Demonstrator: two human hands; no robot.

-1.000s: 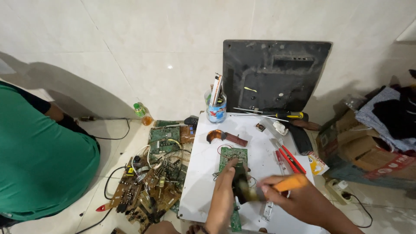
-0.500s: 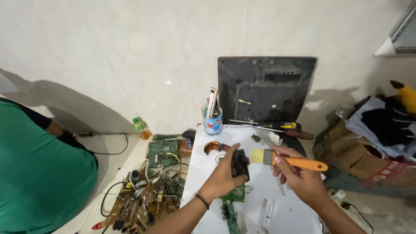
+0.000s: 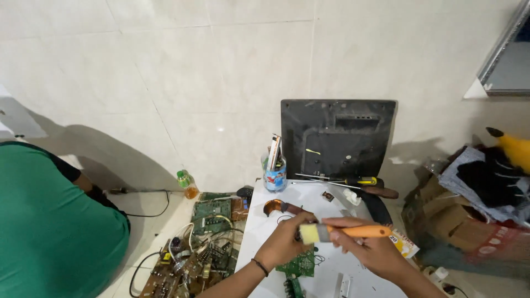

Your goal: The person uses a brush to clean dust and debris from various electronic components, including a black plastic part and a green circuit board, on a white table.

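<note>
paintbrush with an orange plastic handle and pale bristles (image 3: 342, 232) lies level across the middle of the lower view, above the white table top (image 3: 326, 207), bristles pointing left. the right hand (image 3: 367, 248) comes in from the lower right with the forearm slanting up and left; its fingers are curled and pressed around the handle, thumb on the near side. the left hand (image 3: 284, 243) rises from the bottom edge, wrist bent, a thin dark band on the wrist; its fingers close toward the bristle end and seem to pinch a small dark part there, though what exactly they hold cannot be told. just under both hands a green circuit board (image 3: 298, 265) rests on the table.

farther along the table lie a curved copper-brown piece (image 3: 276, 207), a yellow-handled screwdriver (image 3: 348, 180) and a clear plastic cup with tools standing in it (image 3: 274, 171). behind them a black rectangular back cover (image 3: 337, 138) leans upright against the pale tiled wall (image 3: 193, 66).

on the floor to the left sit a heap of bare circuit boards with wires (image 3: 199, 248) and a small green-capped bottle (image 3: 187, 184). a person in a green shirt (image 3: 49, 221) crouches at the left edge. cardboard boxes with cloth piled on them (image 3: 469, 215) stand at the right.
</note>
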